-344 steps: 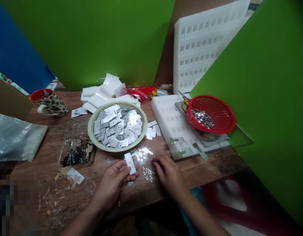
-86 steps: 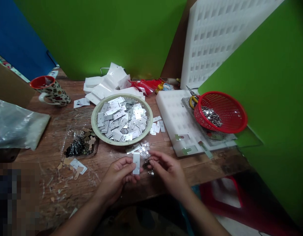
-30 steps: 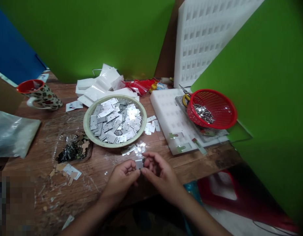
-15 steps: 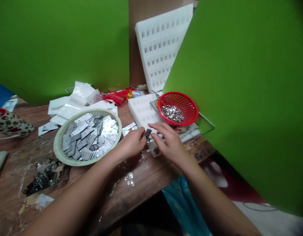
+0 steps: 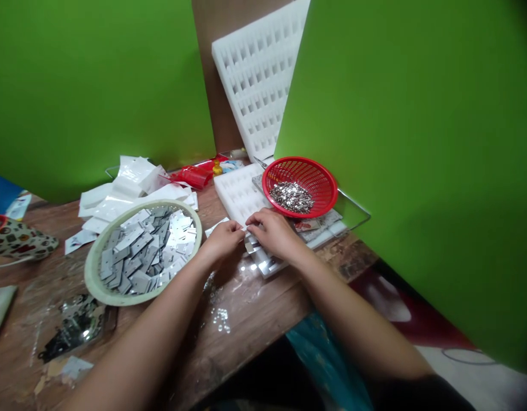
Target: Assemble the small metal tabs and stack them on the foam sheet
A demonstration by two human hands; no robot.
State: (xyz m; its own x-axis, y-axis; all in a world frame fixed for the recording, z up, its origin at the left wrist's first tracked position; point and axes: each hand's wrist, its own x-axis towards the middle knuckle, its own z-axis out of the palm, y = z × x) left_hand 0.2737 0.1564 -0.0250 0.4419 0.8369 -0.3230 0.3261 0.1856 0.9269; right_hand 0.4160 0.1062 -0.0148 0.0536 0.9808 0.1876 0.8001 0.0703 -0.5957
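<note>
The left hand (image 5: 225, 237) and right hand (image 5: 272, 231) meet tip to tip over the near-left edge of the white foam block (image 5: 237, 187), each with its fingers bent inward. A pale sliver shows between the fingertips, but it is too small and blurred to tell whether either hand is clamped on it. Metal plates (image 5: 253, 247) lie at the foam's near end, just below the right hand, which is the nearer of the two; their long axis is partly hidden by its fingers. The red basket (image 5: 321, 184) stands just beyond the right hand, while the pale bowl (image 5: 92, 277) sits left of the left hand.
</note>
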